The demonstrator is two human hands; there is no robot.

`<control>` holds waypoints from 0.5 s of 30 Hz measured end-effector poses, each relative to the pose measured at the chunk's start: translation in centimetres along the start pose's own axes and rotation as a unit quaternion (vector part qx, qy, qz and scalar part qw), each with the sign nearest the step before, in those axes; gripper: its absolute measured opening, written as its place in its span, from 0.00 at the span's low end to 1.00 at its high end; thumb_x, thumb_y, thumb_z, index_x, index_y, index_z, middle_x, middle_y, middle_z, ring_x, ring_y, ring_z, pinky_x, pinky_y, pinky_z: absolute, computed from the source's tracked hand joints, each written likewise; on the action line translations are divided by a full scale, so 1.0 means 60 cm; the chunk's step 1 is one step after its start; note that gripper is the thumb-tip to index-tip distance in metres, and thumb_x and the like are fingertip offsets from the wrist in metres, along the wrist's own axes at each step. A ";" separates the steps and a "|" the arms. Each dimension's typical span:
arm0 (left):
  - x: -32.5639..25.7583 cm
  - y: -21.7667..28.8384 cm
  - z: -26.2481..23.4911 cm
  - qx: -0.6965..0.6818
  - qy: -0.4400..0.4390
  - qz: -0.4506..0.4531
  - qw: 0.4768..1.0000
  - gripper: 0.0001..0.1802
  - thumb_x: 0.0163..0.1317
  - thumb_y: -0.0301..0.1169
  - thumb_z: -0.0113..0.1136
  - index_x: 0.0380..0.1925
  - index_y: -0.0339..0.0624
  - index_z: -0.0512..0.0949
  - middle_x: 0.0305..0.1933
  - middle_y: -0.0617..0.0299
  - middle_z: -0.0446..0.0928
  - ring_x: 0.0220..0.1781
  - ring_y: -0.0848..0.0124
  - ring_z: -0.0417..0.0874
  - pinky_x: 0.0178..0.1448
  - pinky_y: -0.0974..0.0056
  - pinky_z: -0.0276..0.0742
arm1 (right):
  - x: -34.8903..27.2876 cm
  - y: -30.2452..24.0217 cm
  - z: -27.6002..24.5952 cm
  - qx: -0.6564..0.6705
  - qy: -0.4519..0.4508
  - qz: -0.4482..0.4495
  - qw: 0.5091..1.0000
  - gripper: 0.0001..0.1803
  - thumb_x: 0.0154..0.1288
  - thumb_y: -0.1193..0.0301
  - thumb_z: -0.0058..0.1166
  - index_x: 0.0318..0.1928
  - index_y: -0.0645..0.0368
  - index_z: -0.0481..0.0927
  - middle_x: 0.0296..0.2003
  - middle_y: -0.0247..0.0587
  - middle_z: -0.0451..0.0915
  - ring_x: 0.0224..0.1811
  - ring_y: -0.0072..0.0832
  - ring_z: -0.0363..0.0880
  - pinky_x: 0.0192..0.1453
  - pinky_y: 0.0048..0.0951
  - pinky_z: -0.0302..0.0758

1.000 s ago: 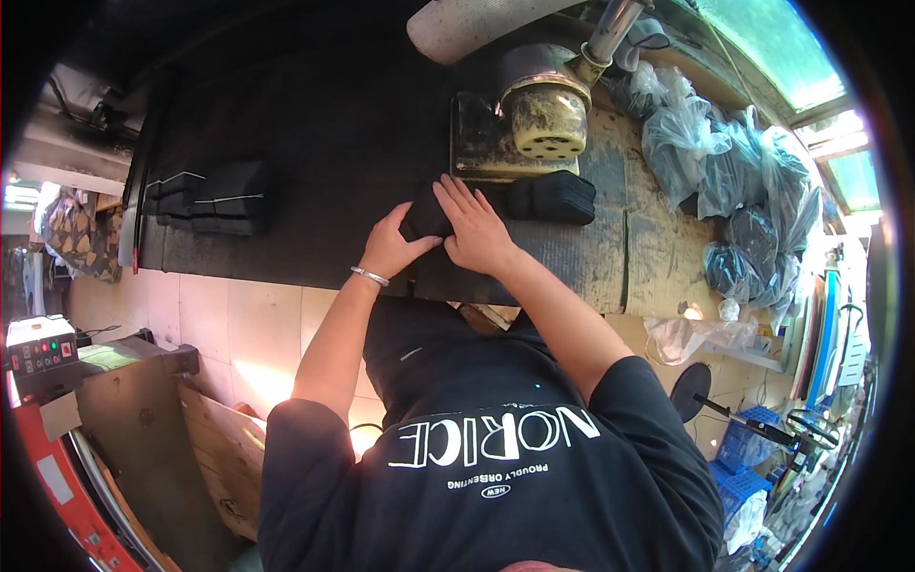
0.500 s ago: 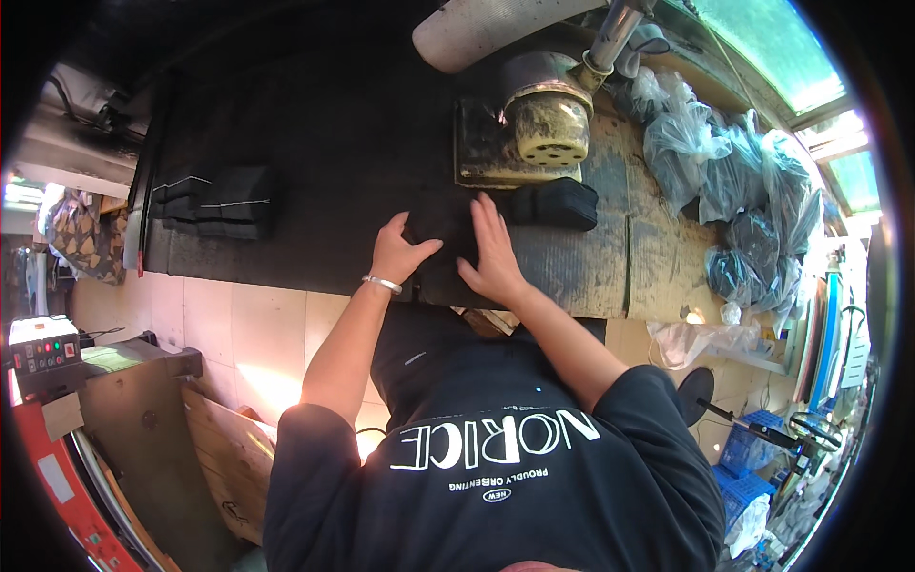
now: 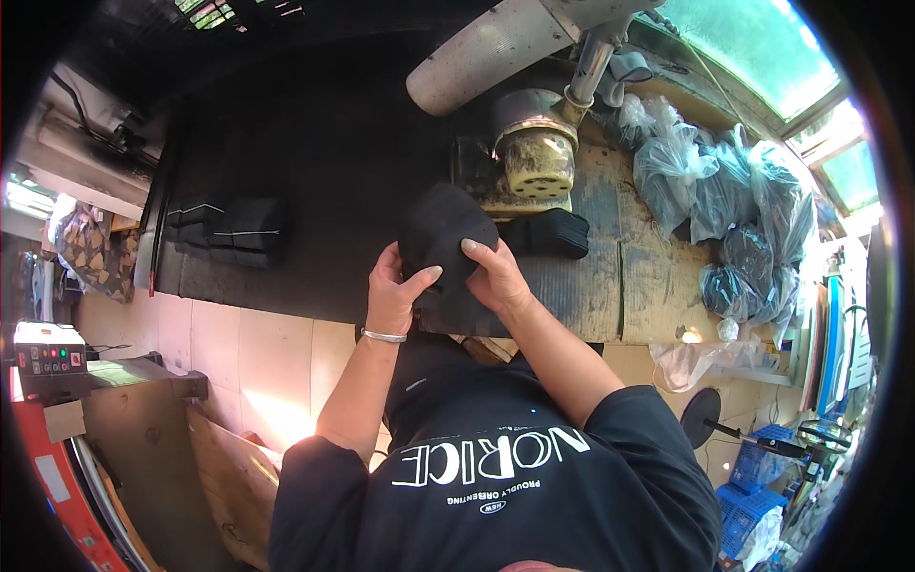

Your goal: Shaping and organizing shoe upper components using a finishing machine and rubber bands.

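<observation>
Between my two hands is a black, flat piece with a rounded far end [image 3: 444,229], raised toward me off the dark tabletop; its exact kind I cannot make out. My left hand [image 3: 396,291] grips its left edge, thumb laid over the face. On the opposite edge, my right hand [image 3: 498,276] pinches with the thumb on top and the fingers behind. Just right of the piece lies a stack of black pieces [image 3: 551,234]. Farther left on the table rest black bundles [image 3: 250,229] tied with a light band.
Behind the right stack stands a yellowish, soot-stained machine head [image 3: 536,167] on a metal post, with a pale cylinder [image 3: 486,57] above. Clear plastic bags of dark items [image 3: 753,200] crowd the right side. A red machine with a control panel [image 3: 52,357] is at far left.
My hands have closed on the black piece and lifted it from the tabletop toward me. Before, they lay spread flat around the dark material. The whole view has shifted slightly downward.
</observation>
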State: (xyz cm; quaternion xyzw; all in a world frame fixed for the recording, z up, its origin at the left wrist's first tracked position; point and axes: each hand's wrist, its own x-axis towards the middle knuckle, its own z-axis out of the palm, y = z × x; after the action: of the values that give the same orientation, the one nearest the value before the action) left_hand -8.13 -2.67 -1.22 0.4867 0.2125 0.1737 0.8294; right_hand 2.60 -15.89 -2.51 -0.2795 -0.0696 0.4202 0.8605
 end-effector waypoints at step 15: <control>0.116 0.039 -0.029 0.217 0.021 0.152 0.964 0.30 0.51 0.20 0.70 0.56 0.28 0.72 0.51 0.54 0.80 0.51 0.70 0.81 0.57 0.67 0.77 | 0.009 0.035 -0.083 -0.360 -0.005 -0.116 0.926 0.31 0.71 0.72 0.53 0.70 0.61 0.59 0.64 0.47 0.70 0.62 0.33 0.74 0.66 0.34 0.69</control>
State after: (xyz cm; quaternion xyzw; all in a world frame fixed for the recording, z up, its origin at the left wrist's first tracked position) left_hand -3.33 3.14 -1.19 0.6776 0.1858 0.2573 0.6634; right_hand 3.25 -16.54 -7.87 -0.5580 -0.2524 0.2652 0.7447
